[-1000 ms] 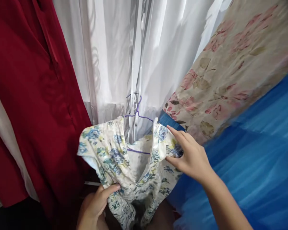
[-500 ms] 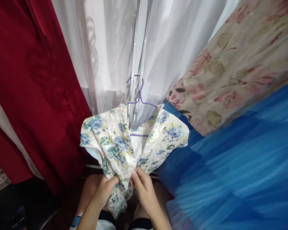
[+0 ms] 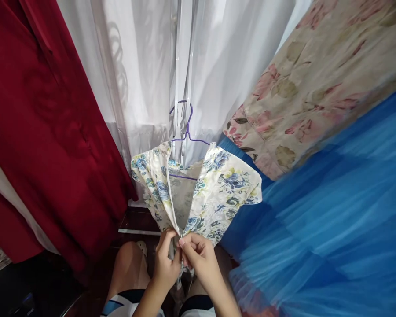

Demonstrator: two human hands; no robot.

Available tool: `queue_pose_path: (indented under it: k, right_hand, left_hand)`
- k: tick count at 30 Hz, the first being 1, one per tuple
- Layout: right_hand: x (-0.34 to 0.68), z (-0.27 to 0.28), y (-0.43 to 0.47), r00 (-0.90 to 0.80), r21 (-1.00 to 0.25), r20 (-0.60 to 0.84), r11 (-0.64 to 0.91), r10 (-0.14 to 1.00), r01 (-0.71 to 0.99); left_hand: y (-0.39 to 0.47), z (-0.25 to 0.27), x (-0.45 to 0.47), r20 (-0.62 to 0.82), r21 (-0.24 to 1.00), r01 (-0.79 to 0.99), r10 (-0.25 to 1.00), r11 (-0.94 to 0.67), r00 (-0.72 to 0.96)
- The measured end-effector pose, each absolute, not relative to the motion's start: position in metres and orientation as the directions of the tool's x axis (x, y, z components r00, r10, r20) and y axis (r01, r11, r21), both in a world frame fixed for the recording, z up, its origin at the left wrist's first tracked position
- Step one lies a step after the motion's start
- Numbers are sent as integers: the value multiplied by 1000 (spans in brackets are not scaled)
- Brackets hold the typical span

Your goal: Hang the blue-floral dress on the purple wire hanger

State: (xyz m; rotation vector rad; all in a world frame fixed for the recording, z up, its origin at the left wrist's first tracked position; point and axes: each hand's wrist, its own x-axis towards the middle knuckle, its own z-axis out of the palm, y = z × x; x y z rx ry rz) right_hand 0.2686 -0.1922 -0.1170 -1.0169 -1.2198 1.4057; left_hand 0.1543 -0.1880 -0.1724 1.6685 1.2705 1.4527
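A white garment with blue and yellow-green flowers (image 3: 222, 182) hangs on a purple hanger (image 3: 187, 132) in front of me. Its deep V neckline gapes, and the inside shows. At the bottom of the V, my left hand (image 3: 166, 259) pinches the left edge of the cloth. Right beside it, my right hand (image 3: 198, 257) is closed, thumb and forefinger pinching the point where the two edges meet. Whether a zip pull or a fastener lies between those fingertips cannot be made out. The lower part of the garment drops between my knees, mostly hidden by my hands.
White curtain cloth (image 3: 135, 66) and silvery straps (image 3: 181, 66) hang behind the hanger. Deep red fabric (image 3: 53, 132) stands at left, with a black object (image 3: 29, 281) low beside it. On the right hang a beige floral garment (image 3: 300, 92) and blue tulle (image 3: 326, 211).
My left hand has moved from the cloth's left side up and right to the neckline's base. The garment's left half has narrowed and the V opened wider. The view has shifted slightly.
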Motion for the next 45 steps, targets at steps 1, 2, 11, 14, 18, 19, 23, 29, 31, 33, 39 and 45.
queue_pose_path:
  k: [1, 2, 11, 14, 18, 19, 23, 29, 31, 33, 39, 45]
  right_hand:
    - [270, -116, -192, -172, -990, -1, -25, 985, -137]
    - [271, -115, -190, -172, -991, -9, -32, 985, -128]
    - [292, -40, -135, -88, -979, 89, 71, 992, -191]
    - [291, 16, -99, -110, -955, 209, 179, 972, -235]
    - [282, 63, -73, -53, -920, 293, 267, 955, -287]
    - [280, 67, -72, -46, -918, 309, 286, 950, -275]
    - [273, 53, -84, -61, -939, 311, 298, 948, -170]
    - [273, 41, -108, -54, -899, 436, 437, 898, 13]
    - [275, 42, -109, -62, -877, 470, 474, 880, 74]
    - [278, 40, -107, -55, -869, 482, 485, 874, 99]
    - [275, 13, -84, -13, -843, 524, 521, 852, 133]
    - [277, -12, -69, -42, -809, 488, 469, 872, 354]
  left_hand:
    - [-187, -170, 154, 396, 888, 262, 918, -377, -21]
    - [-185, -168, 153, 388, 891, 256, 922, -375, 0]
    - [-173, -141, 148, 311, 696, 571, 899, -436, 307]
    - [-179, -130, 147, 273, 566, 686, 889, -458, 367]
    - [-184, -129, 140, 221, 485, 731, 876, -480, 428]
    - [-182, -130, 137, 207, 501, 718, 873, -483, 442]
    - [-162, -108, 121, 311, 685, 533, 861, -496, 401]
    - [-112, 8, 110, 704, 636, 351, 703, -687, 98]
    - [-98, 39, 114, 766, 528, 416, 626, -741, 143]
    - [-88, 55, 119, 790, 417, 484, 570, -769, 226]
    - [-84, 52, 124, 826, 295, 546, 496, -785, 267]
    - [-70, 59, 91, 892, 414, 501, 449, -760, -56]
